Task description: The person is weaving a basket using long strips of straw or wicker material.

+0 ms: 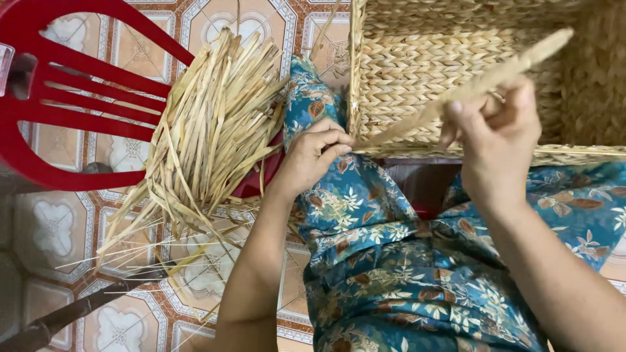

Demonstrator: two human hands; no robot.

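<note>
Straw strand (456, 98) pinched in both my hands.
Left hand (316, 156) and right hand (495, 140) clamp it — woven basket (417, 65) behind, loose straw bundle (215, 130) beside the red chair (72, 104).

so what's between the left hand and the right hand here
In the head view, one flat dried straw strand spans the gap: the left hand pinches its lower end, the right hand grips it higher up, in front of the woven basket.

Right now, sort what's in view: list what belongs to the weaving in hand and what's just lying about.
In use: left hand and right hand holding a flat tan straw strand; woven straw basket; bundle of dried straw strips.

Lying about: red plastic chair; dark wooden stick; patterned floor tiles.
</note>
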